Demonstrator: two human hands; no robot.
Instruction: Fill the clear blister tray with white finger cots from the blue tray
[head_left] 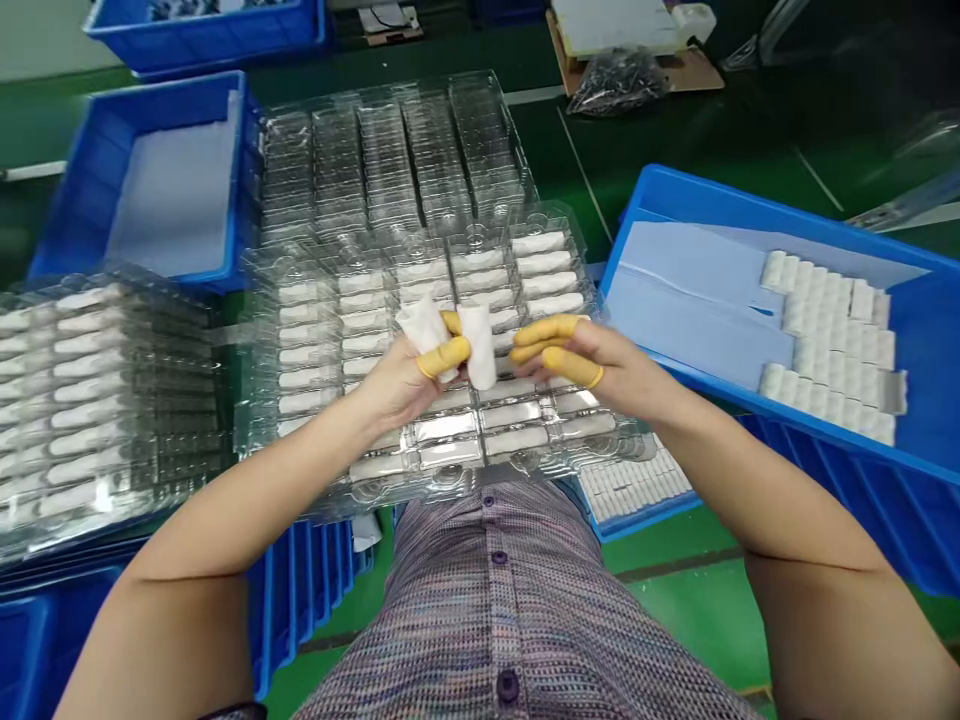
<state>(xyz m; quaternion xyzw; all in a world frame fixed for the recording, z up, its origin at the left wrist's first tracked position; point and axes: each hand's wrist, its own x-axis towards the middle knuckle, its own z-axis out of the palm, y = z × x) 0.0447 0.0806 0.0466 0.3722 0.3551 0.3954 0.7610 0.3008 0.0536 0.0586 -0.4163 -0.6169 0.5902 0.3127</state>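
My left hand point(409, 385), with yellow finger covers on its thumb and a finger, is closed on a white paper-like wrapped piece point(426, 328). A second white cylindrical piece point(478, 348) stands upright against its fingertips; whether the left fingers grip that one too is hard to see. Just to the right, my right hand point(577, 355), also in yellow finger covers, has its fingers apart with nothing between them. Below both hands lies a clear plastic tray point(442, 480), its slots holding rows of white wrapped pieces point(307, 335).
Nested clear trays point(397, 150) are stacked behind. Another tray stack point(97, 400) with white pieces stands at the left. A blue bin point(675, 190) at the right holds blue sheets and small white pieces point(832, 340). More blue bins point(67, 215) sit at the back left.
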